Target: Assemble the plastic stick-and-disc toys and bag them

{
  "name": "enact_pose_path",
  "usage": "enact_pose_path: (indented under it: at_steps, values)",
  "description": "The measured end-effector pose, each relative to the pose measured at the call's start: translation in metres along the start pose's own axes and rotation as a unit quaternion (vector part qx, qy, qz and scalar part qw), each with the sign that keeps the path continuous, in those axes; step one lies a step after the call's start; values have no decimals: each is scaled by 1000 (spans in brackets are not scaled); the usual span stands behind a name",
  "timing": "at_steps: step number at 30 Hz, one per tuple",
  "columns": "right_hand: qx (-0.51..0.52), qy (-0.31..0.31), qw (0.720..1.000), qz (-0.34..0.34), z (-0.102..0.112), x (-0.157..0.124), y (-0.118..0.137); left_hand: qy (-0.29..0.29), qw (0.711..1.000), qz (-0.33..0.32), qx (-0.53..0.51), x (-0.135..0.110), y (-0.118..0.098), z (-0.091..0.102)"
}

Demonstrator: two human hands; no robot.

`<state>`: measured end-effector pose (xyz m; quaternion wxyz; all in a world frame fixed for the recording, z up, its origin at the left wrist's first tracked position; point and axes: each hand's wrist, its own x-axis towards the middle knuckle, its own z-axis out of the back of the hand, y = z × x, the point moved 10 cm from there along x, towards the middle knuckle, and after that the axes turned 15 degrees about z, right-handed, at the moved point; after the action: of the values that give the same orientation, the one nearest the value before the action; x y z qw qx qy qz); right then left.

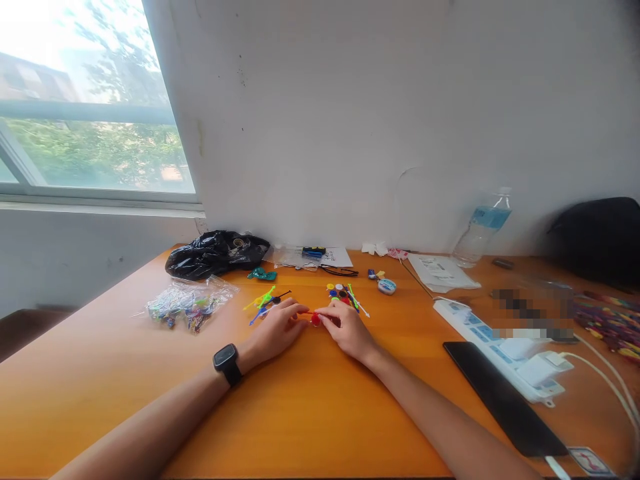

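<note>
Close together over the middle of the table, my two hands meet at a small red plastic piece (315,320) with a thin red-orange stick (311,313) above it. My left hand (280,328), with a black watch on its wrist, has its fingertips closed on the left end of the stick. Thumb and forefinger of my right hand (347,330) pinch the piece's right side; the fingers partly hide it. Yellow, blue and black plastic sticks (263,307) lie just beyond my left hand. Behind my right hand sit several small coloured round pieces (334,293) and more sticks.
A clear bag of colourful parts (193,303) lies left, before a black plastic bag (217,253). Rightward are a round container (387,287), a white power strip (493,347) with cables, a dark phone (505,397) and a tilted clear bottle (483,230). The wall bounds the table behind.
</note>
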<state>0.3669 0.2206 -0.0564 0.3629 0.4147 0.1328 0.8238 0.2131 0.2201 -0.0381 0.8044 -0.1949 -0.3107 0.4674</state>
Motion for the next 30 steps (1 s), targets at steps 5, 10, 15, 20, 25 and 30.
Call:
enact_pose_path:
  at_steps: [5, 10, 15, 20, 25, 30]
  values:
    - [-24, 24, 999, 1, -2, 1, 1, 38, 997, -53, 27, -6, -20, -3]
    - [-26, 29, 999, 3, -3, 1, 3, 51, 993, -96, 53, -7, -27, -7]
    - [-7, 14, 1000, -7, -4, 1, -4, 50, 990, -116, 57, -9, -33, -8]
    - [30, -21, 999, -35, -4, 0, -21, 43, 991, -111, 56, -9, -35, -3]
    - [33, -17, 999, -30, -4, 0, -20, 45, 991, -113, 53, -9, -34, -4]
    - [25, -13, 999, -26, -3, 2, -11, 46, 991, -111, 50, -9, -33, -6]
